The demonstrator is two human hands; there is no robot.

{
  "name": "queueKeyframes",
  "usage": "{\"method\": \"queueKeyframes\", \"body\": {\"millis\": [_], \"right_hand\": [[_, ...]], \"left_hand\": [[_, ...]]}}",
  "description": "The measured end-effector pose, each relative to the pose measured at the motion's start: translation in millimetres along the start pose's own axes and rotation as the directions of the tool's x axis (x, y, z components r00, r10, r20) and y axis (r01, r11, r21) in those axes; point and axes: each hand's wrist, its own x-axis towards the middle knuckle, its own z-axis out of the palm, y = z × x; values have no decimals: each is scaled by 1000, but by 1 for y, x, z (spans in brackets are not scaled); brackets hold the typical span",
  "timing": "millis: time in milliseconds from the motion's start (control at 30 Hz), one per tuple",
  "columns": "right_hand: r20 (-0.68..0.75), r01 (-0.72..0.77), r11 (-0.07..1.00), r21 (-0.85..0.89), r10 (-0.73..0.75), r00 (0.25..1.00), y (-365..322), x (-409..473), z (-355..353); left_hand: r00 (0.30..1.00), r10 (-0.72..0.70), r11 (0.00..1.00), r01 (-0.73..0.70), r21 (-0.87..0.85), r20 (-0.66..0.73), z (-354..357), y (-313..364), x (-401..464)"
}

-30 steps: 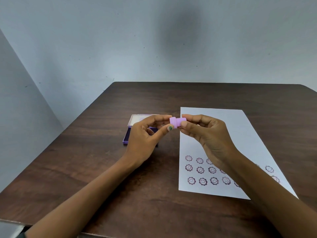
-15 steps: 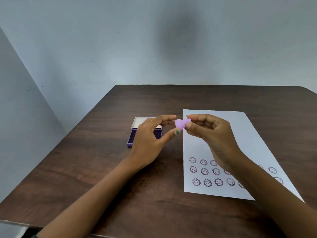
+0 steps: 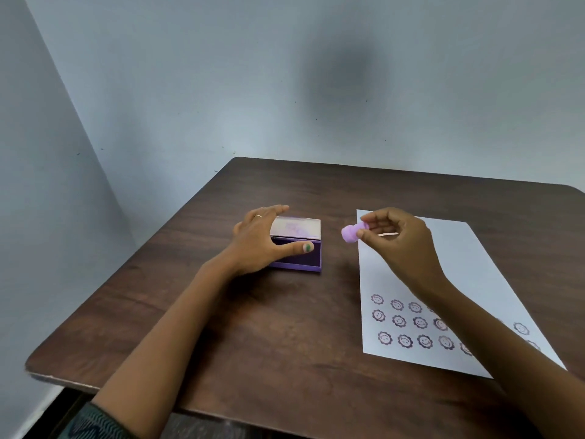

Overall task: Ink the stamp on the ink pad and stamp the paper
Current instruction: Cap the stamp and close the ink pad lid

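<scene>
Paper (image 3: 449,267) lay flat on the right side of the table (image 3: 285,343). Three rows of purple flower-face prints already sat across its near end; the right forearm hid part of each row, so no count was possible. The far part of the sheet was blank. Judgement: several stamping rounds were done, and room remained for more.

Stamp (image 3: 350,233), small and lilac, was held in the air by the right hand (image 3: 395,242). Its grip was a fingertip pinch, thumb and fingers closed on the narrow end, the broad end pointing left toward the ink pad. The stamp hung above the bare table between pad and paper, touching neither. Whether its face carried fresh ink could not be told from this angle.

Ink pad (image 3: 297,248) was a purple hinged case left of the paper, lid raised at the back and showing pale with faint purple smudges. The tray held the dark inked pad; nothing else was in it.

Left hand (image 3: 262,239) was spread open over the left part of the case, thumb lying across the front of the tray, fingers reaching up near the lid. It appeared to steady the case but clasped nothing; contact with the lid could not be confirmed.

Judgement: the step in hand looked like inking. Left to do: press stamp to pad, carry it to blank paper, press down.
</scene>
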Motion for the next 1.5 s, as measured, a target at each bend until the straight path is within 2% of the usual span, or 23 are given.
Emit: {"method": "queueKeyframes", "body": {"millis": [133,367,567,733,800,867,967,1067,1500], "right_hand": [[43,25,996,-91,-21,999,5,12,11],[128,41,991,-130,-24,992,13,15,20],[198,-2,988,-151,33,980,15,15,18],[146,97,976,-195,-69,987,-1,26,21],[187,149,971,-185,-114,976,-10,37,26],[296,196,951,-238,-121,947,-16,51,35],[476,233,913,-336,-49,878,-19,70,52],[554,204,901,-382,46,831,-18,81,66],[610,111,914,-390,166,775,-22,89,76]], "left_hand": [[992,-47,999,47,8,113,-3,-6,-1],[969,-81,996,70,52,234,-8,-14,-2],[962,-86,994,64,93,258,-7,-16,-1],[961,-89,994,69,83,261,-8,-18,0],[962,-88,994,69,82,258,-9,-19,1],[964,-85,994,66,83,253,-8,-19,1],[965,-84,994,64,86,248,-8,-19,1],[963,-89,994,70,82,254,-8,-20,1],[958,-99,994,80,80,269,-7,-23,2]]}}
